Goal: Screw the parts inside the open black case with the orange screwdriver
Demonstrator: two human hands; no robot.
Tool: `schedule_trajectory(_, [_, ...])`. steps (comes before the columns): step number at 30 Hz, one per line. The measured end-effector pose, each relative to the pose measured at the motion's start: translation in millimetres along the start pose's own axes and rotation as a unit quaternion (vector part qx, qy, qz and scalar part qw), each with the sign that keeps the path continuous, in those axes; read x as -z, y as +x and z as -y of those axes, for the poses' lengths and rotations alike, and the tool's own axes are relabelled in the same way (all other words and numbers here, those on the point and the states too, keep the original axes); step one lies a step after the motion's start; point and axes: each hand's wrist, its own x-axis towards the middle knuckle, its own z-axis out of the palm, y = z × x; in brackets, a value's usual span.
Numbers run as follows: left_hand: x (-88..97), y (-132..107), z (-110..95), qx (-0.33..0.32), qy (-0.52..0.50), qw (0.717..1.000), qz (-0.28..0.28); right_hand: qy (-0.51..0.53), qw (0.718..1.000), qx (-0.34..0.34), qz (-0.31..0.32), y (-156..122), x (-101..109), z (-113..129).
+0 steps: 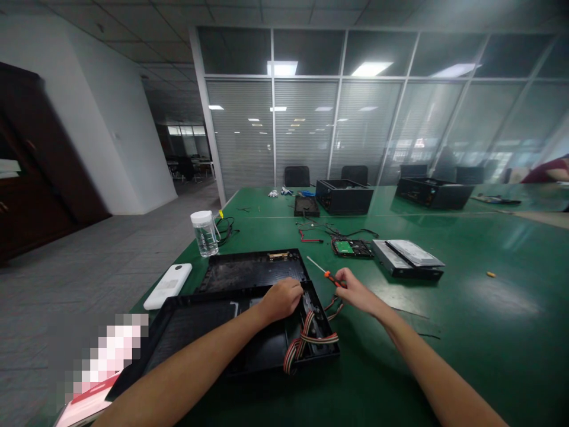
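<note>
In the head view, the left hand is at the far edge of the black tray, toward its right end, fingers bunched together; I cannot tell whether they pinch anything. The right hand closes around the handle of 1 screwdriver, just beside the tray's right end, with the shaft pointing away and to the left. The tray lies on the green table in front of the person, and a striped ribbon cable loops over its right end. A second black panel lies just behind it. To the left are a white device and a bottle; farther back stand 2 black computer cases, 1 near the middle and 1 to the right.
</note>
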Motion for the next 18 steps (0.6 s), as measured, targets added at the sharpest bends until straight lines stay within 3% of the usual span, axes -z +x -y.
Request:
schedule_trajectory(4, [0.4,1,-1,0.02,0.016,1.0,0.014,0.105,0.994,0.022,-0.002,0,26,7])
schedule_trajectory(8, [-3.0,5,0,0.045,-0.01,0.999,0.022,0.13,0.981,0.019,-0.142,-1,34,7])
schedule_trajectory(11, [-4.1,8,1,0.069,-0.031,0.997,0.018,0.085,0.975,0.052,-0.196,-5,24,8])
schedule_trajectory(18, [0.0,9,-1,0.082,-0.046,0.995,0.019,-0.094,0.974,0.125,-0.167,-11,5,15])
